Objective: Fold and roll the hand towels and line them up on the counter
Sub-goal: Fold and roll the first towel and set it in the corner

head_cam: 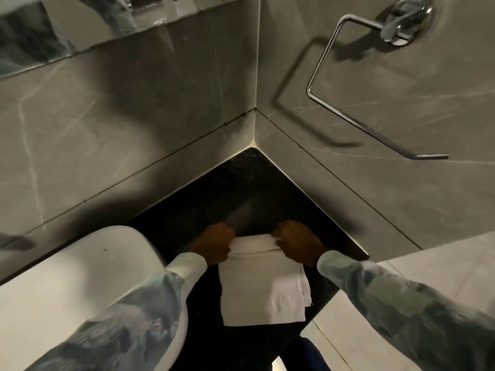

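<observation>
1. Hand towel: white, folded into a layered rectangle, it lies flat on the black speckled counter, its near edge close to the counter's front edge and loose layered edges showing at its near right corner
2. The towel's far end is turned over into a thick band or roll across its full width
3. Left hand clasps the left end of that band, fingers curled over it; the sleeve is pale and mottled
4. Right hand clasps the right end the same way
5. White basin sits on the counter just left of the left forearm
6. Beyond, grey marbled wall tiles meet in a corner; a chrome towel ring hangs on the right wall, a mirror on the left
</observation>
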Available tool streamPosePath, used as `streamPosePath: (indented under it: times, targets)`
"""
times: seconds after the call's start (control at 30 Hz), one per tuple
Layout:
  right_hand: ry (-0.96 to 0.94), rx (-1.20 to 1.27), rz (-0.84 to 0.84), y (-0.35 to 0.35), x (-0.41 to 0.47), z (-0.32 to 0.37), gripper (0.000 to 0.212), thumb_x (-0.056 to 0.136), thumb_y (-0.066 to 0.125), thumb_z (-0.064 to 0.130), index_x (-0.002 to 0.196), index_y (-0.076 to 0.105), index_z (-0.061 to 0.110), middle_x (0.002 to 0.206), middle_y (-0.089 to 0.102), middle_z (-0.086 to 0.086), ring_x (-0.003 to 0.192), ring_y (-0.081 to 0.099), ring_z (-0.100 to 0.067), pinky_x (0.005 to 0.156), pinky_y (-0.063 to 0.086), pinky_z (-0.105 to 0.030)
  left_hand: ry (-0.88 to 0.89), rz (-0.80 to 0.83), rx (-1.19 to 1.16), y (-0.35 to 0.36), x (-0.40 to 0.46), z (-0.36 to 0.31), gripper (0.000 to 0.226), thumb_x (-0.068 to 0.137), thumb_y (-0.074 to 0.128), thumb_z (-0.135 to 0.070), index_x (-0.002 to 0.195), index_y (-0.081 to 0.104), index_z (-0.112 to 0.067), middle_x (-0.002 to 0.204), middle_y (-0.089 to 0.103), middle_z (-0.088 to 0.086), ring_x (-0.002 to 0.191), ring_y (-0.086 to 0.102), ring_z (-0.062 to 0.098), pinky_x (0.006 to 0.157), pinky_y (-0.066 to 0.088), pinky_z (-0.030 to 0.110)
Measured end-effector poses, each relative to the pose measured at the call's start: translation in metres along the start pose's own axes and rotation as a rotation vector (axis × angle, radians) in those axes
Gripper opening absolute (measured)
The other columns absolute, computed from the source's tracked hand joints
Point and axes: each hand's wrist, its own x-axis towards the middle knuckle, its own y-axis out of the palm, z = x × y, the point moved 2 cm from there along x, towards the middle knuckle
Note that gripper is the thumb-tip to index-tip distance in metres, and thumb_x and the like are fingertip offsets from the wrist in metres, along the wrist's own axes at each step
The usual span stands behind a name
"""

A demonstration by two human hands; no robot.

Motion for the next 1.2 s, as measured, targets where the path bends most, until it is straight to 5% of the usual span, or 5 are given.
streamPosePath:
  times: [0.33,0.57,0.87,1.03,1.2]
  targets:
    - [-0.235,-0.245,-0.326,0.032,-0.068,0.025,0.044,0.058,0.088,0.012,0.099,0.069,0.011,0.109,0.065,-0.010,0.098,0.062,-0.031,0.079,0.057,-0.038,0.083,-0.201,0.019,0.031,-0.060,-0.040,0.029,0.070,0.076,-0.009,0.097,0.066,-0.004,0.110,0.065,0.018,0.099,0.064,0.034,0.086,0.055,0.039]
    - [-0.241,-0.239,-0.288,0.055,-0.092,0.030,0.033,0.071,0.081,0.017,0.102,0.072,0.010,0.108,0.068,-0.008,0.097,0.064,-0.028,0.080,0.057,-0.036,-0.092,0.020,-0.150,0.016,-0.059,-0.038,0.051,0.089,0.059,-0.022,0.136,0.041,-0.014,0.144,0.041,0.010,0.131,0.041,0.027,0.108,0.034,0.032]
    - [0.144,0.248,-0.007,-0.002,-0.062,0.032,0.050,0.081,0.074,0.026,0.128,0.058,0.022,0.137,0.048,-0.006,0.129,0.043,-0.028,0.108,0.036,-0.037,-0.234,-0.111,-0.268,0.010,-0.076,-0.056,0.028,0.070,0.076,-0.014,0.095,0.065,-0.023,0.117,0.059,0.002,0.108,0.056,0.023,0.092,0.045,0.031]
    - [0.013,0.030,-0.047,0.025,-0.081,0.041,0.038,0.088,0.064,0.025,0.125,0.059,0.019,0.129,0.055,-0.005,0.120,0.049,-0.026,0.101,0.041,-0.038,-0.254,0.035,-0.358,0.001,-0.086,-0.062,0.024,0.068,0.074,-0.017,0.091,0.069,-0.021,0.113,0.063,0.004,0.104,0.060,0.023,0.088,0.048,0.028]
    - [-0.207,-0.105,-0.320,0.058,-0.115,0.045,0.025,0.076,0.073,0.014,0.100,0.069,0.015,0.100,0.067,-0.004,0.090,0.060,-0.024,0.077,0.051,-0.035,-0.319,0.178,-0.357,0.017,-0.084,-0.049,0.075,0.066,0.076,-0.036,0.134,0.048,-0.022,0.138,0.050,0.004,0.122,0.052,0.024,0.103,0.043,0.028]
